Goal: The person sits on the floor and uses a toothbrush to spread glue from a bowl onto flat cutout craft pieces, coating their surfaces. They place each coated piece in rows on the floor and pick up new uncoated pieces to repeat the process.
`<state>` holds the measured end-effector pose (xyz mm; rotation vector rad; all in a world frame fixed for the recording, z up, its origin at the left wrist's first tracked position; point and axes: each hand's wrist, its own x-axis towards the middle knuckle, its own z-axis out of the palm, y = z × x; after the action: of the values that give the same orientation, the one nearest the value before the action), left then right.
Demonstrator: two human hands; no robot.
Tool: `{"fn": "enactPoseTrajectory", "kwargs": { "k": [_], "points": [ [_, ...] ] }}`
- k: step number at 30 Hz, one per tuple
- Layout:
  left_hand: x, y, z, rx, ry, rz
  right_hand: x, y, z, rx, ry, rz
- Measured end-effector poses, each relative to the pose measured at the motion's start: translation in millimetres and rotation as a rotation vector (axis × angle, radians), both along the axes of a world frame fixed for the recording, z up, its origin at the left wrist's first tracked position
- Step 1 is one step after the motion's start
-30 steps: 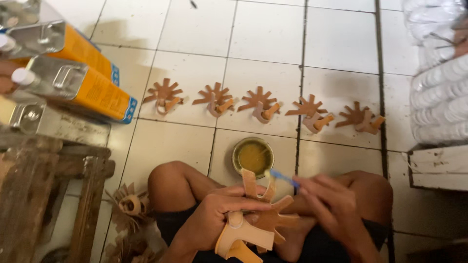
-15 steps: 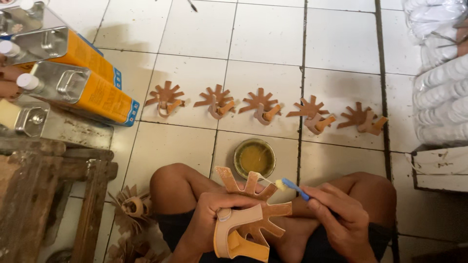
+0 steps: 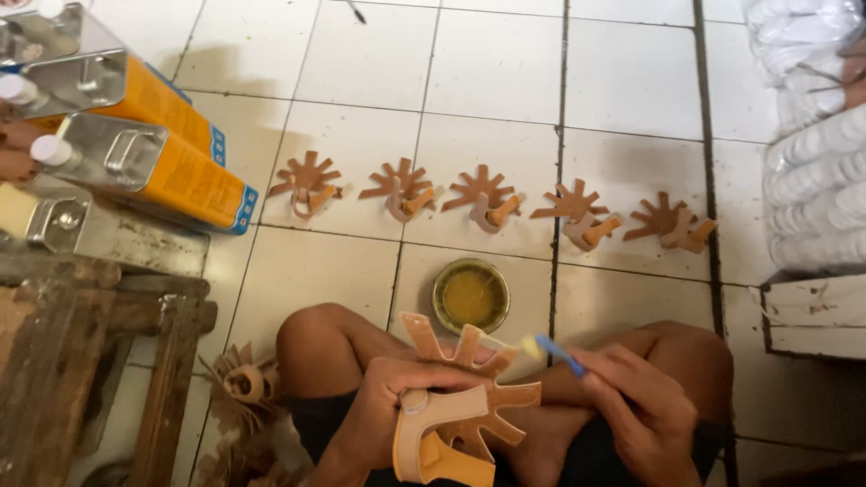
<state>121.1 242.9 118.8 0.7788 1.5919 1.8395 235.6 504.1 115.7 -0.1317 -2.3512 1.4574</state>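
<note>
My left hand (image 3: 383, 410) grips a tan leather piece (image 3: 460, 397) with several finger-like tabs and a loop at its base, held over my lap. My right hand (image 3: 636, 410) holds a small blue-handled brush (image 3: 546, 347), its pale tip touching the upper tabs of the piece. A round tin of yellow glue (image 3: 471, 296) sits open on the tiled floor just beyond my knees. Several matching brown leather pieces (image 3: 483, 197) lie in a row on the tiles further out.
Two orange metal cans (image 3: 158, 167) and a grey one lie at the left beside a wooden frame (image 3: 86, 361). More cut pieces (image 3: 239, 388) are piled by my left knee. Stacked white items (image 3: 816, 135) in plastic and a white box (image 3: 812, 316) stand at the right.
The leather piece has been raised and turned upright in my left hand. The brush has come from low over the piece to the tips of its upper tabs.
</note>
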Motion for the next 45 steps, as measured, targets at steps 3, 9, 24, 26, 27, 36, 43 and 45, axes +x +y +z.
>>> {"fn": "enactPoseTrajectory", "kwargs": {
  "k": [3,9,24,26,27,36,43,45],
  "points": [
    [3,1,4,-0.088,-0.096,-0.014,-3,0,3,0.096,-0.049,-0.021],
    [1,-3,8,-0.056,0.014,-0.045,-6,-3,13,0.128,-0.065,-0.137],
    [14,-2,15,-0.104,0.028,0.075,14,18,-59,-0.551,0.006,-0.322],
    [24,13,11,-0.06,0.009,0.116,24,12,-69,-0.774,-0.063,-0.24],
    [28,20,9,-0.079,0.091,0.112,26,2,-75,-0.652,-0.159,-0.208],
    [58,23,-9,0.477,-0.964,0.222,17,-9,-55,-0.937,-0.036,-0.204],
    [65,12,-40,0.038,-0.623,-0.047,19,-23,-35,-0.473,-0.389,-0.021],
    [65,8,-40,-0.018,-0.65,0.056,18,-20,-26,-0.488,-0.274,-0.006]
  ]
}}
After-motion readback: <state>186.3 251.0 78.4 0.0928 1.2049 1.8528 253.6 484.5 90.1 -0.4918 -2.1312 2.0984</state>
